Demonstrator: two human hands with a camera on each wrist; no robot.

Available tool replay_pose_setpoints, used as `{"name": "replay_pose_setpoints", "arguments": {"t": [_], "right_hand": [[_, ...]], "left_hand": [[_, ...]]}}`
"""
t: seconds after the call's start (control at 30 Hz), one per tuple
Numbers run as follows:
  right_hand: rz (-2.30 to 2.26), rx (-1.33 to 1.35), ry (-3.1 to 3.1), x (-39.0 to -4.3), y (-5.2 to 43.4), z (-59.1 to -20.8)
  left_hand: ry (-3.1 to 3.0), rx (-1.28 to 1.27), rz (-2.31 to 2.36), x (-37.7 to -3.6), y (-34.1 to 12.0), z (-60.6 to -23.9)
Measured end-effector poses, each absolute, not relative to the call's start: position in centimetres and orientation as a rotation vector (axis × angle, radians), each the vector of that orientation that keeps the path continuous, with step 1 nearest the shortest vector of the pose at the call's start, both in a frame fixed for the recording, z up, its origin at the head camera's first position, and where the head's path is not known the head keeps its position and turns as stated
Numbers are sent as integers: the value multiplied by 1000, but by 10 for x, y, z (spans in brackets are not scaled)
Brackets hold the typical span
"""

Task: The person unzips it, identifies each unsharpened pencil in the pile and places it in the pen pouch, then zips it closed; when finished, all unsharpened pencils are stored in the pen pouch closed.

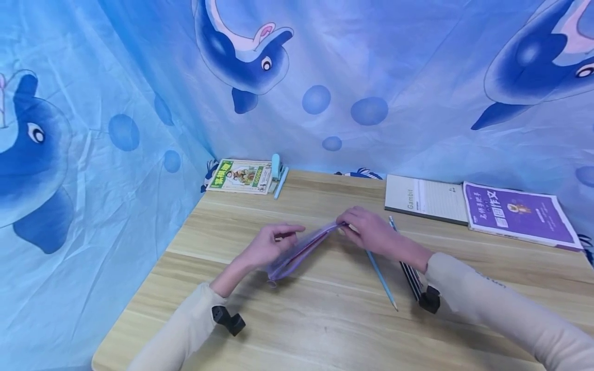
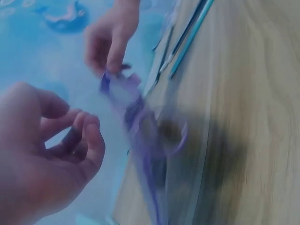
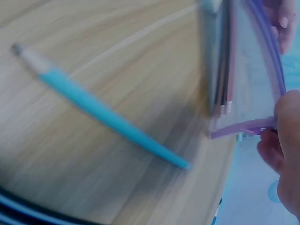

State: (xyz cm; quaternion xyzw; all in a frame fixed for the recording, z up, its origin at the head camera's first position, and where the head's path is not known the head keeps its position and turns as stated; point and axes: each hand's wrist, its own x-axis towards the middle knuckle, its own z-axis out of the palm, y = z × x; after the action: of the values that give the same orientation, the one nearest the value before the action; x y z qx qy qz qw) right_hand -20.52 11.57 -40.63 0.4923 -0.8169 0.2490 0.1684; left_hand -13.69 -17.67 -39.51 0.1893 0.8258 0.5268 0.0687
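A see-through pencil pouch with purple edges [image 1: 303, 251] hangs tilted over the table, with a few pencils [image 3: 227, 65] inside. My right hand [image 1: 371, 233] pinches one corner of it between thumb and fingers. Beside the pouch's other end is my left hand [image 1: 269, 247], its fingers loosely bent; in the left wrist view they hold nothing and stand apart from the pouch. On the wood below my right hand lies a light blue pencil [image 1: 383, 282]. Several dark striped pencils [image 1: 411, 280] lie together near my right wrist, partly hidden by the forearm.
At the back left are a green-and-white booklet [image 1: 241, 176], a light blue stapler [image 1: 276, 166] and a light blue pen [image 1: 281, 183]. A grey notebook [image 1: 436, 198] and a purple book [image 1: 522, 214] lie at the back right, before a dolphin-print curtain [image 1: 334, 67].
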Motion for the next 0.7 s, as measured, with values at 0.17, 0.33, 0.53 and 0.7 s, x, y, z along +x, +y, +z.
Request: {"name": "replay_pose_setpoints", "arguments": {"t": [0.17,0.33,0.53,0.7], "right_hand": [[930,1318,-2489,-210,112,-395],[1118,1199,-2612,-219,110,-387],[1199,1092,-2674,-225,110,-381],[1071,1105,-2739,-226,106,-374]], "left_hand": [[2352,450,1824,-135,-203,-402],[2409,325,1884,-126,-229,-419],[2385,299,1934,-119,-238,-432],[2374,83,2034,-124,-228,-434]]}}
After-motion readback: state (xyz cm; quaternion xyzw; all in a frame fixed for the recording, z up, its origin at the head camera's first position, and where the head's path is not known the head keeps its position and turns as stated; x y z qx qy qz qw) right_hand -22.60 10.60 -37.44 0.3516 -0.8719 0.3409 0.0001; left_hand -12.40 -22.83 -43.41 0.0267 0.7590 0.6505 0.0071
